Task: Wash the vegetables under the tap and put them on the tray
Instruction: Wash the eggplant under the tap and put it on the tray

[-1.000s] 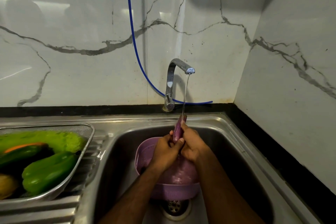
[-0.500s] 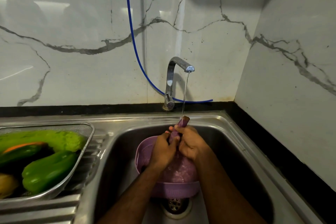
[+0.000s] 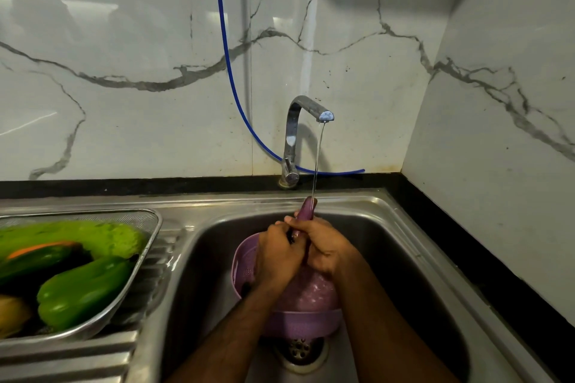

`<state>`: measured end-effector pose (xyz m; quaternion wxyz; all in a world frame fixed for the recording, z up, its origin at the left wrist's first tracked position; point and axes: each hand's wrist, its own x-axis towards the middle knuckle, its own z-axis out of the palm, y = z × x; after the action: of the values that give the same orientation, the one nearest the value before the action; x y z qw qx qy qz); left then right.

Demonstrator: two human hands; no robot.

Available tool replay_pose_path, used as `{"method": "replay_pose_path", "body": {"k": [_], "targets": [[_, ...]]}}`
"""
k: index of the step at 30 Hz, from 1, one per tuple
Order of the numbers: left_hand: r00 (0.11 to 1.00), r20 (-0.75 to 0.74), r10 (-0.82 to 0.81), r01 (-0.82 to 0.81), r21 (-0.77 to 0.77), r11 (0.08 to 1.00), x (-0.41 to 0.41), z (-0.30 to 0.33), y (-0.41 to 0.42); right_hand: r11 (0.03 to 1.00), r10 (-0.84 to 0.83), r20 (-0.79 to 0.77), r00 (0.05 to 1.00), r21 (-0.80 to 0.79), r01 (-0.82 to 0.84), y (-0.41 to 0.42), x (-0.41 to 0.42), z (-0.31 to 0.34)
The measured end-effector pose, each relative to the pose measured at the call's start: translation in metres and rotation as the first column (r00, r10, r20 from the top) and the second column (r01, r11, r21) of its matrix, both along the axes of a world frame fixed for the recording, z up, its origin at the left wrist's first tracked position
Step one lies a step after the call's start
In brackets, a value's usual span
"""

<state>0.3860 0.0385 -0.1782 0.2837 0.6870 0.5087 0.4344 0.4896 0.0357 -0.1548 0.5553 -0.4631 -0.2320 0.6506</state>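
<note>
Gripping a slim purple vegetable with curled fingers, the left hand and right hand hold it under the tap stream, the tray lying at nine o'clock.

tray cut off left, hands hiding vegetable

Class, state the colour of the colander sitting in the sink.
The colander is light purple, seen in the head view.

You see dim, cool light; pale glare streaks cross the far wall, the tap throws a soft shadow right, and edges bow outward.
</note>
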Motion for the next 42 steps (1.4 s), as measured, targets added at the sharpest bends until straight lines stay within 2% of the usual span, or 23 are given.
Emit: {"method": "replay_pose_path", "body": {"k": [3,7,10,13,15,18,22,24,27,28,30,32,34,36,39,41,42], "targets": [[1.0,-0.012,-0.006,0.006,-0.01,1.0,-0.001,-0.002,0.001,0.999,-0.034,-0.011,0.999,0.005,0.034,0.002,0.0,0.001],[0.994,0.001,-0.112,0.112,-0.065,0.992,0.0,-0.003,0.001,0.973,-0.226,0.011,0.974,-0.044,0.226,0.005,-0.001,0.004],[0.973,0.146,-0.179,0.202,-0.155,0.967,0.003,0.003,-0.005,0.96,-0.276,-0.04,0.96,-0.061,0.273,0.003,0.0,0.006],[0.895,0.421,-0.148,0.314,-0.36,0.878,0.002,0.012,-0.009,0.992,-0.126,-0.028,0.992,-0.019,0.125,-0.004,0.006,0.006],[0.867,0.481,-0.132,0.373,-0.449,0.812,0.001,0.014,-0.01,1.0,0.002,-0.004,1.0,0.003,-0.002,-0.01,0.009,0.009],[0.826,0.55,-0.121,0.446,-0.509,0.736,0.005,0.017,-0.011,0.992,0.121,-0.001,0.993,0.034,-0.121,-0.016,0.012,0.012],[0.691,0.723,-0.011,0.556,-0.521,0.648,0.005,0.025,-0.008,0.98,0.137,0.02,0.99,0.142,-0.138,-0.012,0.016,0.006],[0.739,0.672,-0.053,0.532,-0.533,0.659,0.005,0.021,-0.007,0.996,0.028,0.088,0.996,0.081,-0.035,-0.008,0.009,0.006],[0.893,0.42,-0.161,0.387,-0.537,0.75,0.008,0.015,-0.014,0.98,-0.171,0.279,0.945,-0.054,0.193,0.0,-0.006,0.012],[0.921,0.345,-0.182,0.347,-0.511,0.786,0.009,0.012,-0.014,0.967,-0.199,0.302,0.932,-0.094,0.237,0.003,-0.01,0.014],[0.939,0.286,-0.189,0.307,-0.452,0.837,0.008,0.011,-0.013,0.949,-0.233,0.305,0.923,-0.135,0.284,0.008,-0.013,0.017],[0.944,0.29,-0.155,0.273,-0.428,0.862,0.006,0.011,-0.01,0.953,-0.239,0.317,0.918,-0.106,0.285,0.009,-0.015,0.015],[0.921,0.376,-0.105,0.281,-0.451,0.847,0.003,0.014,-0.011,0.968,-0.22,0.255,0.941,-0.064,0.244,0.007,-0.014,0.01],[0.867,0.497,-0.034,0.324,-0.512,0.796,0.002,0.018,-0.011,0.994,-0.103,0.177,0.979,-0.011,0.106,0.004,-0.01,0.003],[0.81,0.586,0.027,0.39,-0.574,0.72,-0.001,0.022,-0.007,0.996,0.057,0.139,0.989,0.058,-0.066,0.001,0.0,-0.004],[0.783,0.622,0.013,0.445,-0.575,0.686,-0.003,0.023,-0.007,0.998,0.026,0.195,0.981,0.054,-0.037,0.0,-0.001,-0.002],[0.798,0.602,-0.022,0.446,-0.566,0.693,-0.002,0.023,-0.008,1.0,-0.022,0.251,0.968,0.027,0.016,-0.001,-0.004,0.001]]}}
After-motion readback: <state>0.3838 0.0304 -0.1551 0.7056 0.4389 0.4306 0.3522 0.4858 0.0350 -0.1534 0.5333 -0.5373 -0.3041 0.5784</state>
